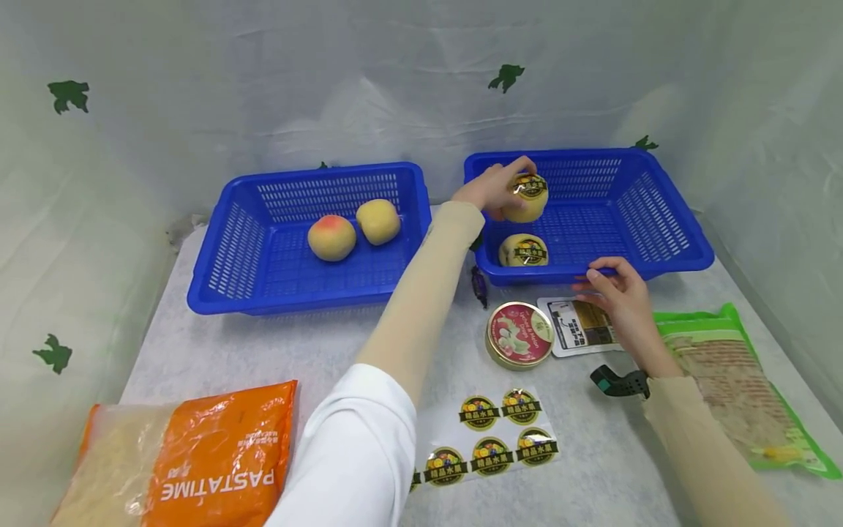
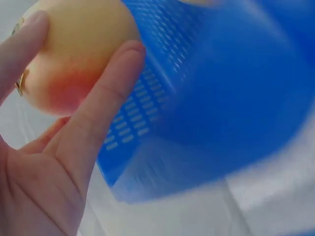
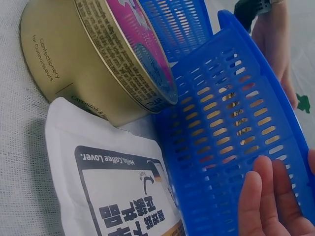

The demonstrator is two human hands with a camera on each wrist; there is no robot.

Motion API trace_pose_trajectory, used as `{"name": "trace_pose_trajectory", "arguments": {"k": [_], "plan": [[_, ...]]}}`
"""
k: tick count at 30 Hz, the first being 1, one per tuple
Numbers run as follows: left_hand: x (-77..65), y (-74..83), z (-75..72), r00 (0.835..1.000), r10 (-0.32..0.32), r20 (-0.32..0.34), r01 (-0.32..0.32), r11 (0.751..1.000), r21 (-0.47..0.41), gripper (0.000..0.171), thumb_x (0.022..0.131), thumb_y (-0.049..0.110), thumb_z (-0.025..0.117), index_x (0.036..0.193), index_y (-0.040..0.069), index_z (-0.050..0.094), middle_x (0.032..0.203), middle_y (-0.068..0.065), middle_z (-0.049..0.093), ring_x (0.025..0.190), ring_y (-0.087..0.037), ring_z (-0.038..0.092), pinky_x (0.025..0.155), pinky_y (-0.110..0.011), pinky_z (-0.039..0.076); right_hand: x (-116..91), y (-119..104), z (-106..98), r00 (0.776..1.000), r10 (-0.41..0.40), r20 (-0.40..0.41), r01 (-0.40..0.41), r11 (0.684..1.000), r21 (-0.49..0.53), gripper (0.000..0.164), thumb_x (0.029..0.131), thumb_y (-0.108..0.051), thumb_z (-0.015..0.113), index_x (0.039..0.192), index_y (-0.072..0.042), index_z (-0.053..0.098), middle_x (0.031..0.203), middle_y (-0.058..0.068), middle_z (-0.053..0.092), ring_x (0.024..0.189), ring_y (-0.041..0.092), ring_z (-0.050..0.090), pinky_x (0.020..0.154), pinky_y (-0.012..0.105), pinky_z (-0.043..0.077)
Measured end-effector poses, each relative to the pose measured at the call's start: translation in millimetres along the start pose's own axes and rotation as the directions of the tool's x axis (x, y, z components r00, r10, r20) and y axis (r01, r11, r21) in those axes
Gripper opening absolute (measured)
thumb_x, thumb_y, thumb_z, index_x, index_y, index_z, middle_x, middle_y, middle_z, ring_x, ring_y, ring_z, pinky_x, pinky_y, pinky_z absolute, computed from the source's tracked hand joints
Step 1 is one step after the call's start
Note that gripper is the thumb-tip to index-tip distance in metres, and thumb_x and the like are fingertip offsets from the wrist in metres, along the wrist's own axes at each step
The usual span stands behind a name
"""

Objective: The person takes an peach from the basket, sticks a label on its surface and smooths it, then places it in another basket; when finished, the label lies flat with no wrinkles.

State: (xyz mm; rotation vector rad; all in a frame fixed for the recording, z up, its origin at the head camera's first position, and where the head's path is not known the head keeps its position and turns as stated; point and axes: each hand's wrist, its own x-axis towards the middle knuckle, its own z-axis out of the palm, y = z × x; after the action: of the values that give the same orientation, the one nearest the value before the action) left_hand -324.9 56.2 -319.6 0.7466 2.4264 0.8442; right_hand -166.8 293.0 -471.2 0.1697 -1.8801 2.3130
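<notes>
My left hand [image 1: 492, 189] holds a yellow peach [image 1: 525, 211] over the left end of the right blue basket [image 1: 699, 256]. A black-and-gold round label sits on this peach. In the left wrist view, the thumb and fingers wrap the peach [image 2: 83, 42], and its underside shows a red blush. Below it inside the basket lies another labelled peach [image 1: 523, 252]. My right hand [image 1: 626, 307] is at the basket's front rim, its digits to either side of it. Several of its fingertips [image 3: 266, 179] lie along the slotted outer wall in the right wrist view.
The left blue basket [image 1: 306, 301] holds two peaches without visible labels. A sheet of round labels [image 1: 484, 439] lies in front, with a round tin [image 1: 520, 337], a white pouch [image 1: 573, 337] and a small dark wrapped item [image 1: 479, 285] behind. Bags [image 1: 220, 446] [image 1: 737, 388] flank the table.
</notes>
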Motion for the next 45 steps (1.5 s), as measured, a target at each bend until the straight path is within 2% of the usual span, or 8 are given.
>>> {"name": "trace_pose_trajectory", "arguments": {"k": [10,17,23,27,30,34,37,45], "plan": [[9.2,-1.3,6.5,0.996,-0.063,0.065,0.072,0.987,-0.143,0.053,0.086,0.018,0.061,0.129,0.03,0.033,0.13,-0.013,0.035,0.081,-0.031,0.062,0.063,-0.032,0.053,-2.3,-3.5,3.6,1.0,-0.005,0.003,0.005,0.999,-0.037,0.04,0.086,-0.021,0.062,0.112,0.003,0.045,0.092,0.016,0.06,0.084,0.029,0.062,0.069,0.037,0.052],[11.0,4.0,17.6,0.979,-0.202,0.019,0.2,0.978,0.056,0.049,0.088,0.018,0.058,0.127,0.036,0.035,0.127,-0.007,0.035,0.091,-0.019,0.046,0.061,-0.027,0.044,-2.9,-3.6,4.5,1.0,0.002,-0.011,-0.002,0.997,-0.079,0.043,0.086,-0.025,0.061,0.114,0.002,0.045,0.095,0.016,0.06,0.085,0.029,0.062,0.069,0.037,0.052],[11.3,7.3,26.4,0.964,-0.263,0.045,0.258,0.96,0.106,0.067,0.082,-0.007,0.051,0.129,0.038,0.037,0.136,-0.002,0.028,0.061,-0.014,0.034,0.045,-0.024,0.028,-2.7,-0.2,2.6,1.0,-0.007,-0.006,0.006,0.997,-0.072,0.04,0.087,-0.023,0.06,0.115,0.001,0.045,0.096,0.018,0.06,0.085,0.029,0.062,0.068,0.037,0.052],[11.8,6.5,28.2,0.963,-0.262,0.056,0.258,0.963,0.079,0.055,0.088,0.004,0.051,0.131,0.035,0.037,0.134,0.0,0.034,0.06,-0.013,0.034,0.048,-0.024,0.03,-2.4,1.6,2.5,1.0,-0.019,-0.005,0.019,0.997,-0.07,0.037,0.088,-0.021,0.058,0.116,0.001,0.045,0.096,0.018,0.06,0.085,0.029,0.061,0.068,0.036,0.052],[10.7,6.2,31.0,0.971,-0.239,0.001,0.238,0.965,0.112,0.041,0.091,0.016,0.051,0.127,0.032,0.038,0.128,-0.004,0.039,0.07,-0.015,0.041,0.054,-0.025,0.035,-2.8,0.7,4.6,1.0,-0.019,-0.003,0.019,0.996,-0.084,0.04,0.088,-0.024,0.059,0.116,0.001,0.045,0.098,0.019,0.059,0.085,0.029,0.061,0.069,0.036,0.052],[11.2,2.9,33.5,0.97,-0.235,-0.061,0.242,0.958,0.155,0.041,0.091,0.008,0.049,0.124,0.03,0.038,0.119,-0.007,0.045,0.059,-0.015,0.038,0.05,-0.024,0.032,-2.9,-1.7,9.5,1.0,-0.015,0.016,0.016,0.995,-0.095,0.04,0.088,-0.025,0.059,0.116,0.0,0.045,0.103,0.02,0.059,0.086,0.028,0.061,0.07,0.036,0.052],[10.2,2.3,33.6,0.967,-0.244,-0.078,0.254,0.954,0.162,0.049,0.09,-0.001,0.043,0.127,0.031,0.038,0.126,-0.009,0.041,0.054,-0.014,0.03,0.046,-0.024,0.027,-4.1,-5.4,12.1,0.999,-0.012,0.03,0.015,0.997,-0.073,0.036,0.089,-0.022,0.058,0.116,-0.001,0.045,0.103,0.019,0.059,0.086,0.027,0.061,0.07,0.035,0.052],[0.7,10.7,24.4,0.974,-0.203,-0.099,0.219,0.956,0.197,0.044,0.094,0.007,0.04,0.133,0.029,0.039,0.138,-0.005,0.033,0.075,-0.013,0.041,0.057,-0.024,0.035,-5.1,-4.4,7.8,1.0,-0.016,0.011,0.017,0.997,-0.077,0.038,0.089,-0.023,0.058,0.116,0.0,0.044,0.101,0.019,0.059,0.085,0.028,0.062,0.069,0.036,0.052]]}}
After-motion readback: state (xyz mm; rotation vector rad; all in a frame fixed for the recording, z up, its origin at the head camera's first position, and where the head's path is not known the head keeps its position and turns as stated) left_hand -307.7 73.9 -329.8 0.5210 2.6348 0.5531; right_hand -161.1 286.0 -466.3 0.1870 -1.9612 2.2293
